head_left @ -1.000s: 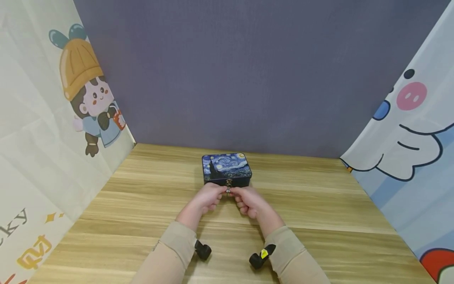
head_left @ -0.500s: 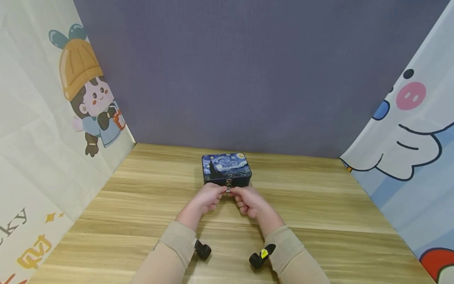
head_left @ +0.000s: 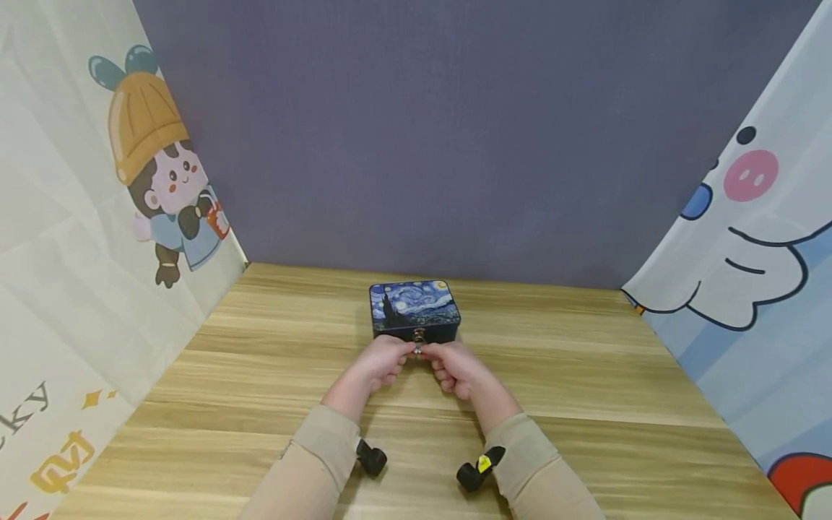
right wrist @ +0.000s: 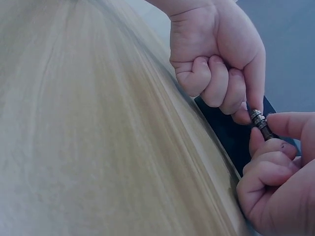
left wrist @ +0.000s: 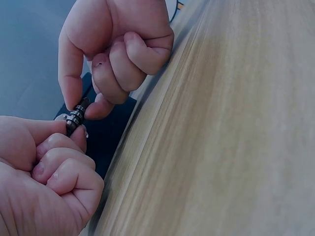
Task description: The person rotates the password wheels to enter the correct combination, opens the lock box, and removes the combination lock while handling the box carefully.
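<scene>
A dark tin box (head_left: 416, 305) with a swirling blue night-sky painting on its lid stands closed near the back of the table. From the clasp (head_left: 419, 334) on its front hangs a small combination padlock (left wrist: 76, 115) with a row of number dials. My left hand (head_left: 385, 359) pinches one end of the padlock between thumb and forefinger. At the other end, the thumb and forefinger of my right hand (head_left: 457, 367) pinch it too. The remaining fingers of both hands are curled in. Which digits the dials show is too small to read.
The wood-grain table (head_left: 292, 310) meets a dark grey-purple panel (head_left: 422, 144) just behind the box. Printed cloth hangings (head_left: 58, 180) flank it left and right. A small black camera (head_left: 372, 458) is strapped at each wrist.
</scene>
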{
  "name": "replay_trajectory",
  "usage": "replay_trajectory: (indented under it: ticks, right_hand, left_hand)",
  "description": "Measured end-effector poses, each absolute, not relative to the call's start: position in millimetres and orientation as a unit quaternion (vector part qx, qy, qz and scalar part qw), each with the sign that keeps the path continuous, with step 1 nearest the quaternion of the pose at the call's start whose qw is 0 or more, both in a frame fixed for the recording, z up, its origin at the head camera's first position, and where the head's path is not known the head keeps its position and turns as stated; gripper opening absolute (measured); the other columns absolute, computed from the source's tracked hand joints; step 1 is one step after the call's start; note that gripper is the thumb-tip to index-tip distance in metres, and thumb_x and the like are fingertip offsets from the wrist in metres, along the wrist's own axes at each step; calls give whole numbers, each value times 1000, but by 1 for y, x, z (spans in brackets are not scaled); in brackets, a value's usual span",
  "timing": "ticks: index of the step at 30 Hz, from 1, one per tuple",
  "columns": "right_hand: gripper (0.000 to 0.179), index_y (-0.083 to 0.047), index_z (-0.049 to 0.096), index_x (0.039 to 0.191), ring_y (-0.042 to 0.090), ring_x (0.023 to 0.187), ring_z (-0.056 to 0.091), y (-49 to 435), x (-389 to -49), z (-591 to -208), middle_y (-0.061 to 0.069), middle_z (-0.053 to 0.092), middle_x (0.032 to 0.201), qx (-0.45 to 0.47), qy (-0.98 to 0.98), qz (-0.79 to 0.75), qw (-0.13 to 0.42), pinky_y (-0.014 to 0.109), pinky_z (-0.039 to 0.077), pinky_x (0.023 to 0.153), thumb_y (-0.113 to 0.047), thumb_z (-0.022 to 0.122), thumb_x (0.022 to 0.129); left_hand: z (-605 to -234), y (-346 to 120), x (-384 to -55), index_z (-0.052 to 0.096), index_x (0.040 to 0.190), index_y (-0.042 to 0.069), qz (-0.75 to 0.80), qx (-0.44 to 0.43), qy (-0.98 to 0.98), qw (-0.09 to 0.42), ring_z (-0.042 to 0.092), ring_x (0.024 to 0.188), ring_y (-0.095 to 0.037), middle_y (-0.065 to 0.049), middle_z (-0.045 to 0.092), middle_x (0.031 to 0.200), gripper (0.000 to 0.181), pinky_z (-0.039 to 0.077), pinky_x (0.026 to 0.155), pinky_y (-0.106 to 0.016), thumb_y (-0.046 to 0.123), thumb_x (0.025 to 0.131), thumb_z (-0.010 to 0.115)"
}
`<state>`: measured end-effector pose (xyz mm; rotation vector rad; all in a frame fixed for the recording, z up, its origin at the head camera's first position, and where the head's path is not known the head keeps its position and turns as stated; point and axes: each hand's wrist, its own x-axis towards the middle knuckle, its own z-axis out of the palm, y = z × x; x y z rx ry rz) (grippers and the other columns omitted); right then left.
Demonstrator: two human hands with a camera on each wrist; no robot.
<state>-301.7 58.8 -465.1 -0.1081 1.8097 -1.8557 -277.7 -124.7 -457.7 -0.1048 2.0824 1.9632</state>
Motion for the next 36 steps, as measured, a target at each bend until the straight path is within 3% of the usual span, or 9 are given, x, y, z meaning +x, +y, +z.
replay_trajectory:
  ticks: [6,11,18,26,32,36]
  right_hand:
    - [29,-4,59,90,5,45,21,61,-303,-462,-8,29,60,-26,693,-677,247,20,19,40,-31,62,98]
    - [28,-4,63,96,7,46,22,68,-305,-458,-6,31,60,-21,711,-668,220,21,19,40,-32,63,98]
    - [36,3,69,110,9,46,25,81,-308,-456,-5,33,58,-38,749,-634,187,23,21,40,-30,64,97]
    - [31,-4,74,114,10,45,29,93,-314,-455,-2,38,62,-52,795,-582,162,24,26,39,-28,67,96]
    - [26,-6,76,110,10,43,31,93,-317,-450,8,57,82,-62,821,-548,148,23,28,38,-25,72,93]
    - [21,-6,78,106,9,41,30,92,-317,-449,6,53,73,-70,828,-537,146,23,27,37,-21,74,92]
  left_hand:
    - [-461,-125,-278,53,81,5,670,-29,729,137,23,43,-8,6,31,57,29,22,39,-23,22,103,56]
    - [-461,-125,-278,48,76,10,662,-25,737,133,24,44,-8,6,31,57,31,23,40,-23,21,104,56]
    - [-458,-124,-276,52,85,5,644,-26,754,131,24,44,-8,6,32,58,26,24,41,-23,21,104,57]
    - [-456,-124,-277,53,83,5,621,-28,773,131,23,43,-9,6,31,55,27,23,41,-24,21,104,57]
    - [-455,-124,-279,67,100,-3,599,-28,791,121,24,42,-8,6,32,56,23,24,40,-24,19,103,59]
    - [-456,-124,-280,68,106,-3,584,-24,803,112,25,42,-7,5,34,57,23,24,39,-24,17,103,59]
